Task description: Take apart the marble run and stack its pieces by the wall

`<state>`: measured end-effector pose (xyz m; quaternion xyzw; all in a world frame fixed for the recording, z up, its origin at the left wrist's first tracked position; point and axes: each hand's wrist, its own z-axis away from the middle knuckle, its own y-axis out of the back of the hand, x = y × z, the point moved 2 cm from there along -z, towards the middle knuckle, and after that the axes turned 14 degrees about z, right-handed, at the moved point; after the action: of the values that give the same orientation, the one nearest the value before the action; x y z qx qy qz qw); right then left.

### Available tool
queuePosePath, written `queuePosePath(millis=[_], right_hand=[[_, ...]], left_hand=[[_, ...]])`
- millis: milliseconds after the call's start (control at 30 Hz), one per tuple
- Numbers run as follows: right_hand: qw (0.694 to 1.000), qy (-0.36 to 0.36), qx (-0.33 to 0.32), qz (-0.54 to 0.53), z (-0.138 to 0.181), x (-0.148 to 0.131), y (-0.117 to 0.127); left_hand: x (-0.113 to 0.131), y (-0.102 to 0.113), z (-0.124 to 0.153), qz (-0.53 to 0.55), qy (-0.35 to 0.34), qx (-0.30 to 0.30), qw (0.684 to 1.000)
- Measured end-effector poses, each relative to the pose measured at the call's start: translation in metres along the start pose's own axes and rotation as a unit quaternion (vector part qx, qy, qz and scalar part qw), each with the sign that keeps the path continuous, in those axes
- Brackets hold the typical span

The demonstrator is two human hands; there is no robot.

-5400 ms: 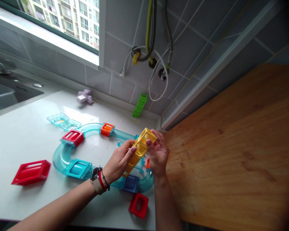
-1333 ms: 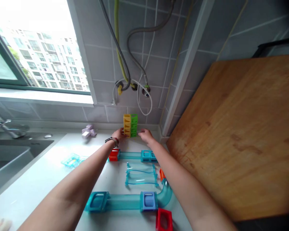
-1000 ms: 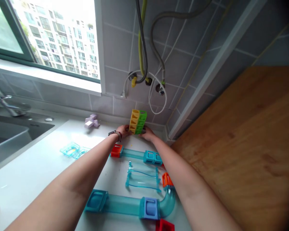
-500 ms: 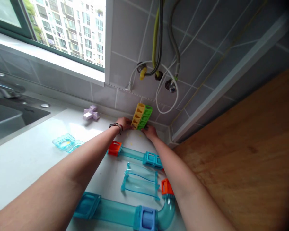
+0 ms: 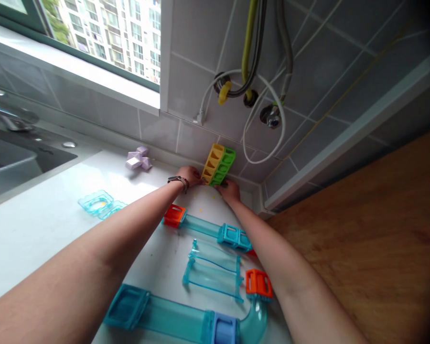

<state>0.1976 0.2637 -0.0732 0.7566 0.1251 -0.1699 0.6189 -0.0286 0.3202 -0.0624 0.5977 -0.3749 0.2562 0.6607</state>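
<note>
A yellow ladder-shaped block (image 5: 212, 162) and a green one (image 5: 224, 166) stand side by side against the tiled wall at the back of the white counter (image 5: 39, 224). My left hand (image 5: 190, 175) grips the base of the yellow block from the left. On the other side, my right hand (image 5: 230, 189) presses against the foot of the green block. Both arms stretch far forward over teal tube track pieces (image 5: 211, 274).
A straight tube with an orange end (image 5: 174, 215) and teal connectors (image 5: 234, 236) lies below my hands. Clear teal tiles (image 5: 97, 203) and a lilac piece (image 5: 138, 158) sit left. A sink (image 5: 7, 153) is far left, a wooden board (image 5: 372, 234) right, hoses (image 5: 252, 71) above.
Five seconds ago I held the yellow block near me over the curved track. It now stands by the green block at the wall; both hands have stayed at their bases for the last second.
</note>
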Motion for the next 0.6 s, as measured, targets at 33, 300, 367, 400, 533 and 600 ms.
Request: queuePosePath(millis=[33,300,367,400,533,600], right_hand=[[1.000,-0.003,-0.001,0.004,0.000,-0.001,0.000],[0.999,-0.009,-0.016,0.038,0.010,-0.014,0.006],[0.999,-0.005,-0.025,0.046,0.012,-0.018,0.009],[0.998,-0.003,-0.030,0.050,0.014,-0.020,0.010],[0.997,0.005,-0.052,0.057,0.016,-0.029,0.011],[0.997,0.005,-0.061,0.057,0.017,-0.033,0.009]], left_hand=[[0.001,0.000,0.000,-0.005,0.003,-0.001,1.000],[0.019,0.000,0.012,-0.060,0.021,-0.040,0.997],[0.025,-0.002,0.016,-0.076,0.019,-0.055,0.995],[0.028,-0.004,0.018,-0.084,0.017,-0.062,0.994],[0.041,-0.010,0.022,-0.103,0.015,-0.080,0.991],[0.044,-0.012,0.024,-0.106,0.021,-0.083,0.991]])
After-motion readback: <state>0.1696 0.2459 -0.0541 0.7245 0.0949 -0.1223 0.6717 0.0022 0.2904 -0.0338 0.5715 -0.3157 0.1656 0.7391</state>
